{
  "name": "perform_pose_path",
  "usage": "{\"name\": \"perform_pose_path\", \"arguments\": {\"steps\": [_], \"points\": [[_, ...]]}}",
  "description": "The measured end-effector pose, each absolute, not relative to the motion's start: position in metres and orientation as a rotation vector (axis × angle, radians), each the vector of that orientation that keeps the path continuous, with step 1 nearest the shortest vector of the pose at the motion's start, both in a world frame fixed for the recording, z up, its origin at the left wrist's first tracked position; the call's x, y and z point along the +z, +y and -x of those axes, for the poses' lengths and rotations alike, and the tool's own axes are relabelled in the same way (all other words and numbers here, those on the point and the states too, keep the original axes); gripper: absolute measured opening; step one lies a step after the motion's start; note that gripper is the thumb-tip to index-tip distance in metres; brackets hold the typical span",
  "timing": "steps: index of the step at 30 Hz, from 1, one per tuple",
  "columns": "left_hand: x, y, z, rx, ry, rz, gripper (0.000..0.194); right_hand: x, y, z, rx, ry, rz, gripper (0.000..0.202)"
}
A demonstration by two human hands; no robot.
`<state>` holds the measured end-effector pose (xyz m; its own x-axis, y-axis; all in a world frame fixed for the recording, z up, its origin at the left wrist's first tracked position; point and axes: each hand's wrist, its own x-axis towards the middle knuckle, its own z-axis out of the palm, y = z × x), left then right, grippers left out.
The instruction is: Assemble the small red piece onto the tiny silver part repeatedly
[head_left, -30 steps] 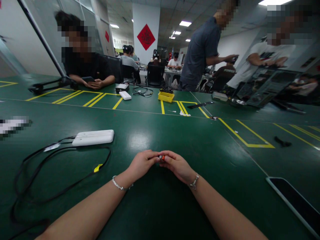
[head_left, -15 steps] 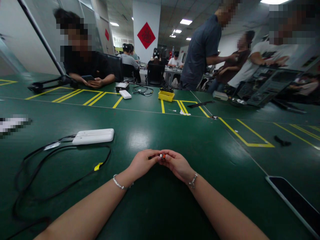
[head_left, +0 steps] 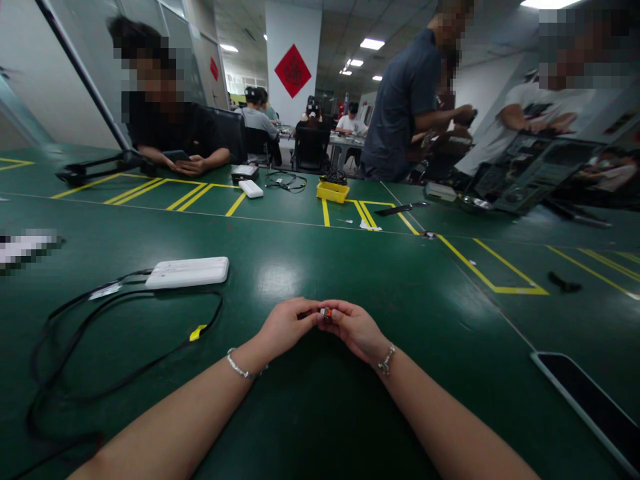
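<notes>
Block point(head_left: 327, 312), small, orange + white-ish, is up btwn the fingertips of both hands, mid-view, over the green table point(head_left: 280, 427). White-ish side faces L, orange side R; finer detail too small to tell. Can't tell if it's one pc or two joined.

L hand point(head_left: 286, 327): thumb + fingers pinch in at the block's L side. R hand point(head_left: 357, 331): same from the R, thumb bent over the front. Tips of both hands v. close, prob. touching; some fingers hidden behind, so full grip n/a.

Step now, my read: two-handed fingertip hold/handling of the block; can't tell if it's being turned, pressed or just looked at. Next move calls for a light, steady pinch w/ one side as anchor, other free to shift; block is tiny + mostly covered, so a slip = drop to table.

Further out: white pwr bank point(head_left: 187, 273) lies L of the hands, w/ black cable point(head_left: 221, 303) looped nr it, yellow tag point(head_left: 197, 333) on cable. Phone point(head_left: 590, 403) flat at far R. Yellow tray point(head_left: 333, 193) w/ dark stuff in it, across the table.
</notes>
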<state>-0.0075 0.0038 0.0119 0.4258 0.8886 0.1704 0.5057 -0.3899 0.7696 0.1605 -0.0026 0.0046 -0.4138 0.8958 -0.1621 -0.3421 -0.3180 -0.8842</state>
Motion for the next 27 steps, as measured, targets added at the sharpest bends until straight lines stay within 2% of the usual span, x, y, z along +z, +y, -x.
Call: {"name": "perform_pose_path", "arguments": {"steps": [5,9,18,27], "points": [[0.0109,0.0044,0.007,0.908,1.177,-2.022,0.015,0.0064,-0.0038,-0.1556,1.783,-0.99,0.933,0.027],[0.0094,0.0038,0.0076,0.959,1.178,-2.033,0.013,0.0045,-0.0028,-0.1531,1.699,-1.01,0.997,0.021],[0.0126,0.0008,0.0056,0.853,1.263,-1.99,0.011,0.0045,-0.0051,-0.1523,1.626,-1.04,1.015,0.021],[0.0117,0.0003,0.0077,0.736,1.253,-1.938,0.024,0.0053,-0.0053,-0.1501,1.589,-1.158,1.096,0.021]]}}
